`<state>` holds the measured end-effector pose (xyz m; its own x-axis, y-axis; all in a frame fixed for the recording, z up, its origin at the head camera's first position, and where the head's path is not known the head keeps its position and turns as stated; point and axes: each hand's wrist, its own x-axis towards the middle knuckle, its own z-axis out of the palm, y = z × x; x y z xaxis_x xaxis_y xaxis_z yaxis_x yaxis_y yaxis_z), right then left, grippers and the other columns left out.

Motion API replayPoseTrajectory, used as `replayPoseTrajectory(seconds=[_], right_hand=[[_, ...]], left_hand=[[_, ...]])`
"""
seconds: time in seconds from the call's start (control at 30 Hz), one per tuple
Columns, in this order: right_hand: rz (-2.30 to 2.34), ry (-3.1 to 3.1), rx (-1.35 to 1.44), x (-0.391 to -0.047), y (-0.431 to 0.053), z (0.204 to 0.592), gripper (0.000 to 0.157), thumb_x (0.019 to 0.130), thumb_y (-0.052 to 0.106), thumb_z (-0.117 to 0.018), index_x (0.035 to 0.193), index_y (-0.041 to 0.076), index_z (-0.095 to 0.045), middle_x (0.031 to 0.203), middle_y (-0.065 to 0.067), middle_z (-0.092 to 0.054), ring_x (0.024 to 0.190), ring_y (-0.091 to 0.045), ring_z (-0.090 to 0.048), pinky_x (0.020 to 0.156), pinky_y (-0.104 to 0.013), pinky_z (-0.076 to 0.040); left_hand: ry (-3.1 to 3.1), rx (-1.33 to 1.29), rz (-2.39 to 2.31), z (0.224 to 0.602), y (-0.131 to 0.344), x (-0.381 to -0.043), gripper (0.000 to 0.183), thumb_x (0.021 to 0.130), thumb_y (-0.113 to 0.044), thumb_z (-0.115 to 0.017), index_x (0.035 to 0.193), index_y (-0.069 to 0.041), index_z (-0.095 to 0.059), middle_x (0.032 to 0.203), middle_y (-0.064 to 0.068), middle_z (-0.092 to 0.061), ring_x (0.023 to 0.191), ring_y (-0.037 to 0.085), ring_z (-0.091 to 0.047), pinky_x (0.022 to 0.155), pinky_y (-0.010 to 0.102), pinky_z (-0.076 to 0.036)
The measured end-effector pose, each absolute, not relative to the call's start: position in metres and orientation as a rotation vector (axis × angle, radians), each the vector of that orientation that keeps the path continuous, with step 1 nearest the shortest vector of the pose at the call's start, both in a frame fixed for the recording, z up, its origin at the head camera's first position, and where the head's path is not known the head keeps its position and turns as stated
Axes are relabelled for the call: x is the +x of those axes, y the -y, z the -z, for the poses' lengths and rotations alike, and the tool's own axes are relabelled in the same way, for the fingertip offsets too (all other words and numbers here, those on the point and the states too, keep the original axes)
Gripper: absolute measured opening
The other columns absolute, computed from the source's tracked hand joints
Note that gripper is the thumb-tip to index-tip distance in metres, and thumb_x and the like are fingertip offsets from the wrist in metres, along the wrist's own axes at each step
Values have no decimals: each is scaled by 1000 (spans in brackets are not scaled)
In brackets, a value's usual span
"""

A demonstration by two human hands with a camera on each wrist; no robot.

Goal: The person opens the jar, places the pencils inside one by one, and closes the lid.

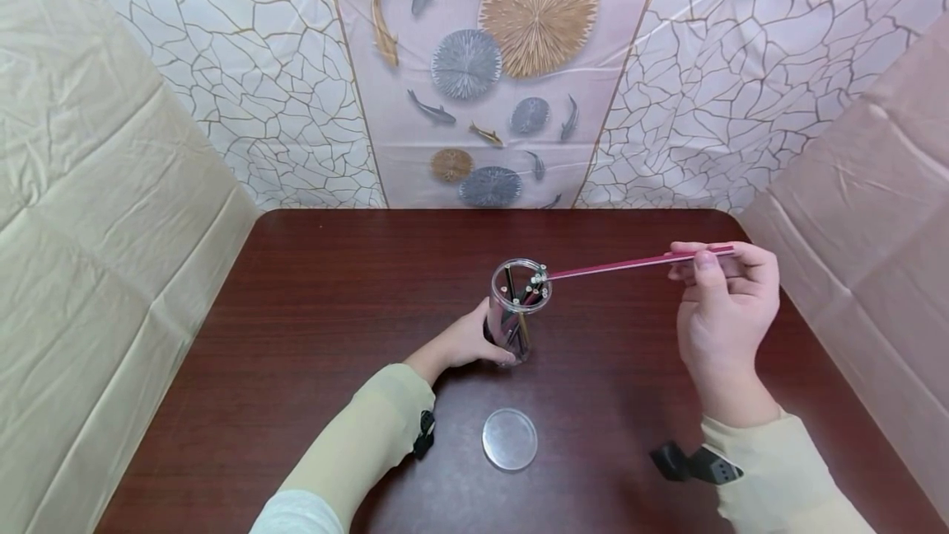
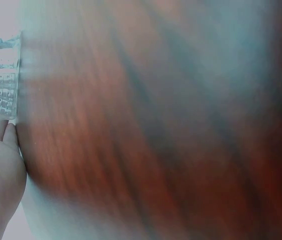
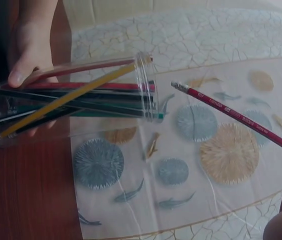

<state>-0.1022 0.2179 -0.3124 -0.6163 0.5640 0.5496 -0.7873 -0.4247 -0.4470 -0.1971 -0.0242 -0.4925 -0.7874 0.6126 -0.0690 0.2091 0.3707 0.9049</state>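
A clear cylindrical jar (image 1: 495,321) of pencils stands upright on the table in the head view. My left hand (image 1: 465,341) grips it low on its left side, thumb across the front. Several pencils in red, yellow, black and green (image 3: 101,90) lean inside the jar in the right wrist view. To the right, my right hand (image 1: 725,316) pinches a red pencil (image 1: 623,266) between thumb and fingers, well above the table. Its metal ferrule end points at the jar mouth, with a gap between them in the right wrist view. The left wrist view catches only the jar's base (image 2: 11,90).
A round transparent lid (image 1: 510,439) lies flat on the dark reddish-brown table (image 1: 334,311), in front of the jar. Behind the table hangs a patterned cloth (image 1: 259,64). Pale fabric walls (image 1: 96,270) flank both sides.
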Motion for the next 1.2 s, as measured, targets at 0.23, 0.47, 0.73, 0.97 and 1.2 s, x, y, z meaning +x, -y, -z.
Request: replayPoseTrajectory(seconds=[0.23, 0.47, 0.73, 0.97, 1.2], right_hand=[[-1981, 1069, 442, -105, -207, 317, 21, 78, -22, -56, 95, -16, -46, 82, -30, -64, 68, -33, -63, 64, -33, -51], [-1749, 1415, 450, -105, -200, 324, 21, 80, -15, -59, 98, -17, -47, 88, -17, -69, 67, -20, -64, 67, -25, -51], [-1491, 1711, 545, -109, -190, 330, 24, 81, -13, -60, 100, -17, -47, 94, -1, -71, 70, -9, -58, 56, -15, -42], [-1360, 1780, 620, -112, -183, 334, 24, 84, -1, -65, 99, -15, -51, 97, 0, -70, 70, -5, -56, 59, -14, -44], [-1138, 1880, 639, -117, -174, 334, 32, 89, 25, -64, 94, -6, -61, 87, -14, -66, 76, -8, -54, 70, -16, -42]], left_hand=[[-2236, 707, -1398, 494, 24, -197, 89, 64, -27, -85, 137, -20, -34, 125, -1, -55, 116, 12, -48, 99, 32, -35], [-2229, 692, -1389, 493, 25, -197, 90, 65, -27, -85, 138, -21, -33, 128, -2, -53, 118, 13, -47, 99, 33, -35], [-2269, 708, -1379, 494, 24, -197, 88, 62, -29, -86, 135, -21, -36, 121, -1, -57, 114, 13, -49, 98, 32, -36], [-2268, 706, -1383, 495, 25, -198, 86, 63, -31, -85, 133, -20, -37, 120, -3, -57, 112, 13, -50, 97, 33, -37], [-2255, 696, -1373, 494, 25, -198, 85, 63, -31, -86, 132, -20, -37, 118, -3, -57, 112, 12, -50, 96, 33, -37]])
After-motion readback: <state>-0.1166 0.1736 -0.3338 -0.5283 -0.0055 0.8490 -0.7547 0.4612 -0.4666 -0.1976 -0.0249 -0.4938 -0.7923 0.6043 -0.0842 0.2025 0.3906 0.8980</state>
